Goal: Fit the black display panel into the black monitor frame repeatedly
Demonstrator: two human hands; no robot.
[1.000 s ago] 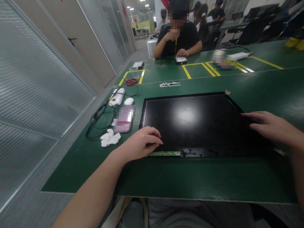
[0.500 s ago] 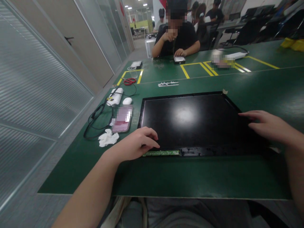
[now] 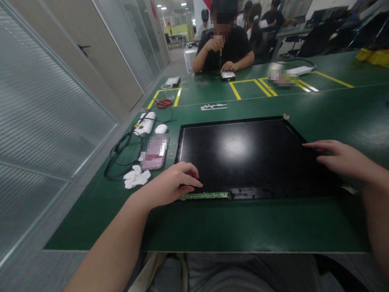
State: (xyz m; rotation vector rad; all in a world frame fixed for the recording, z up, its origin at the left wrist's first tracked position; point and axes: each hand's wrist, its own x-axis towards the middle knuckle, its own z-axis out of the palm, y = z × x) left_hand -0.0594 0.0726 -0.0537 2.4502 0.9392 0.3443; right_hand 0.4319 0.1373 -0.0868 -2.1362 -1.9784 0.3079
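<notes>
Head view: my left hand (image 3: 172,185), fingers loosely curled, presses the near-left corner of the black panel (image 3: 240,156), which lies flat on the desk (image 3: 243,227). My right hand (image 3: 340,160) lies spread on its right edge. I judge I'm steadying it; shifting it needs an even 2-handed grip.

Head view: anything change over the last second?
Nothing on the table moved; only the camera drifted slightly. The left hand stays on the near left corner of the black display panel, the right hand flat on its right edge. Nothing taken hold of or let go. Phone, white tissue and cable lie as before.
</notes>
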